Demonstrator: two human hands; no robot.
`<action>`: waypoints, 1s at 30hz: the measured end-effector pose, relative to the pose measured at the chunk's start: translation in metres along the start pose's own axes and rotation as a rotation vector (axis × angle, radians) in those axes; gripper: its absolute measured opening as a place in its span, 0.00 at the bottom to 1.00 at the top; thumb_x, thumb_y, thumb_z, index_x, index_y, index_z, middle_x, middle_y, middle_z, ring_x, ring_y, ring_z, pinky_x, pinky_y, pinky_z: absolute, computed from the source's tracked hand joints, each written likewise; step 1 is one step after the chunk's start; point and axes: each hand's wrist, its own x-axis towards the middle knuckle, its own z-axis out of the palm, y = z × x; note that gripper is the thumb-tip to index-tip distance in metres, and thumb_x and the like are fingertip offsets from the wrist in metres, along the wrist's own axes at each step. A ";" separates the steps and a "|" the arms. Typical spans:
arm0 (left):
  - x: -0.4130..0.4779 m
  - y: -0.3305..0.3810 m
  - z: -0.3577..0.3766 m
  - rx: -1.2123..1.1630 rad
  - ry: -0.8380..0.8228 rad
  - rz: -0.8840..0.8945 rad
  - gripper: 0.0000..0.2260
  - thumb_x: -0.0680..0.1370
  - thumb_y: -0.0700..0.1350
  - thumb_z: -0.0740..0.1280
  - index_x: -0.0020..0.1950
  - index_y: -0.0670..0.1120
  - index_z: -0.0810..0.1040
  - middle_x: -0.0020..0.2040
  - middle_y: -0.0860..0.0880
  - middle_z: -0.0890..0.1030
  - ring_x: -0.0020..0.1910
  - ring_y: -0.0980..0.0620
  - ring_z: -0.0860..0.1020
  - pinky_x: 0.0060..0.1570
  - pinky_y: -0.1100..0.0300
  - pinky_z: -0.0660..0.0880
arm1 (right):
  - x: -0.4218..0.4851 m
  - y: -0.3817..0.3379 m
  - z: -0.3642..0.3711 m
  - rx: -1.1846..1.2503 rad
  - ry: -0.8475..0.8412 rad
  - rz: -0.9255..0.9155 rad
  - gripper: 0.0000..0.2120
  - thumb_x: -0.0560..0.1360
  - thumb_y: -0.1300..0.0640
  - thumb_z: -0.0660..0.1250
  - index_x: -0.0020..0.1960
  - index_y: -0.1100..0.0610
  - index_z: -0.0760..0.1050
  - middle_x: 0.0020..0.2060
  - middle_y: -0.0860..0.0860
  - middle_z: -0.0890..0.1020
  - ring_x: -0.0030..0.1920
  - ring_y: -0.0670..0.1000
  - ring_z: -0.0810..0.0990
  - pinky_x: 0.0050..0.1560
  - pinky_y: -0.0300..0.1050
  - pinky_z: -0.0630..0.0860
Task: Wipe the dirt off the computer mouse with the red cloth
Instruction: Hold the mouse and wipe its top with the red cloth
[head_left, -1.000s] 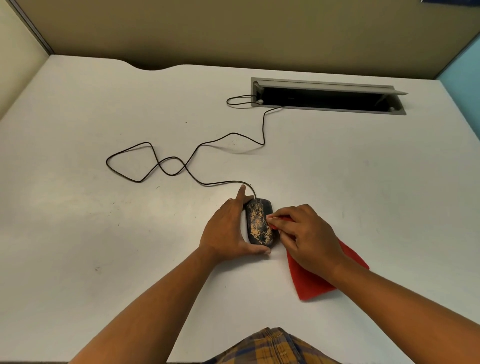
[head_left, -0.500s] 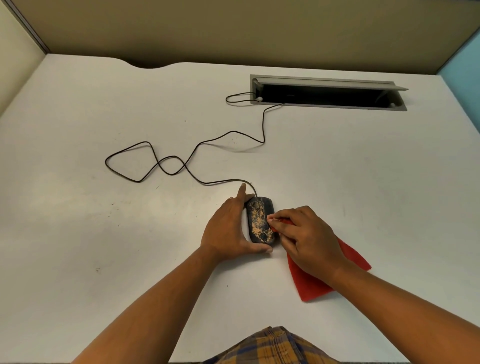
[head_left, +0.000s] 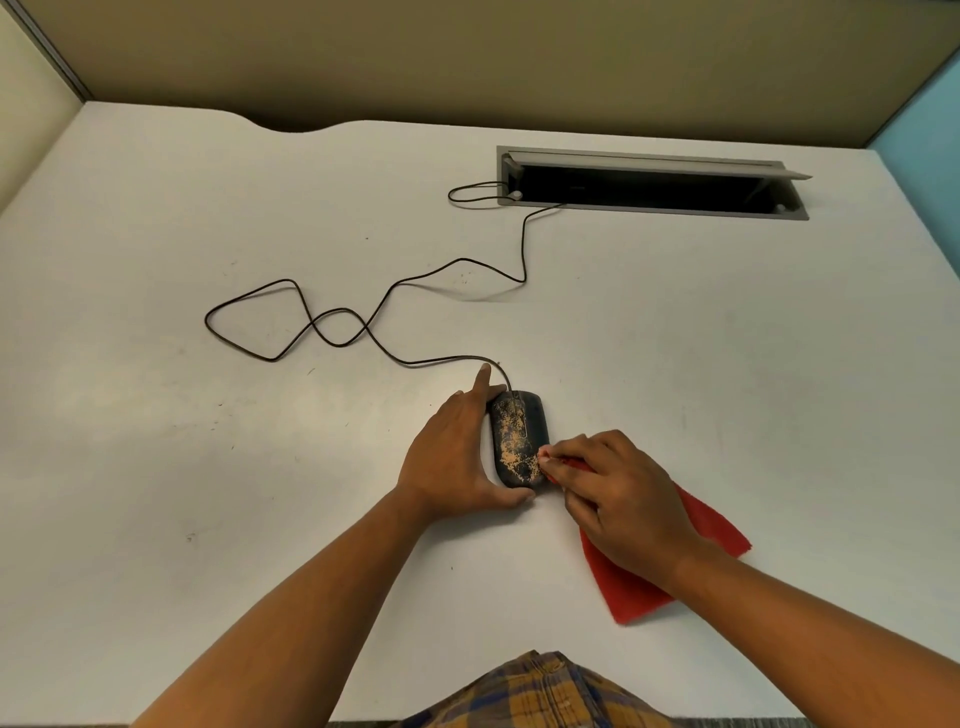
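Observation:
A black computer mouse (head_left: 519, 436) lies on the white desk, its left and near part speckled with tan dirt, its right front part dark. My left hand (head_left: 457, 457) cups the mouse from the left, thumb at its near end, index finger stretched past its front. My right hand (head_left: 618, 493) pinches a corner of the red cloth (head_left: 701, 530) and presses it against the mouse's right near edge. Most of the cloth lies flat on the desk under and behind that hand.
The mouse's black cable (head_left: 332, 332) loops over the desk to the left and runs back into an open grey cable hatch (head_left: 649, 184) at the far right. Partition walls close the desk's far and left sides. A plaid shirt (head_left: 540, 691) shows at the bottom edge.
My right hand with the cloth corner has slid a little toward me along the mouse's right side. The left hand and the mouse stay in place.

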 end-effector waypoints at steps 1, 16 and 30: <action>0.000 0.000 0.000 -0.001 0.004 0.002 0.62 0.57 0.71 0.74 0.80 0.49 0.44 0.72 0.54 0.69 0.68 0.55 0.68 0.65 0.63 0.64 | 0.000 0.001 0.000 0.003 0.012 0.000 0.16 0.77 0.55 0.62 0.62 0.54 0.81 0.59 0.46 0.81 0.55 0.50 0.75 0.51 0.45 0.76; 0.000 -0.002 0.000 -0.031 -0.006 -0.017 0.61 0.59 0.69 0.75 0.80 0.52 0.43 0.75 0.55 0.66 0.71 0.57 0.65 0.65 0.72 0.56 | 0.017 0.002 -0.003 0.005 0.053 -0.004 0.16 0.78 0.55 0.62 0.62 0.54 0.81 0.59 0.45 0.81 0.54 0.50 0.75 0.52 0.41 0.74; 0.001 -0.003 0.001 -0.024 0.010 -0.017 0.61 0.58 0.69 0.74 0.80 0.50 0.45 0.74 0.53 0.68 0.70 0.55 0.67 0.67 0.60 0.65 | 0.022 0.003 -0.002 0.006 0.055 -0.133 0.15 0.76 0.58 0.67 0.62 0.55 0.81 0.60 0.47 0.82 0.54 0.52 0.78 0.50 0.46 0.77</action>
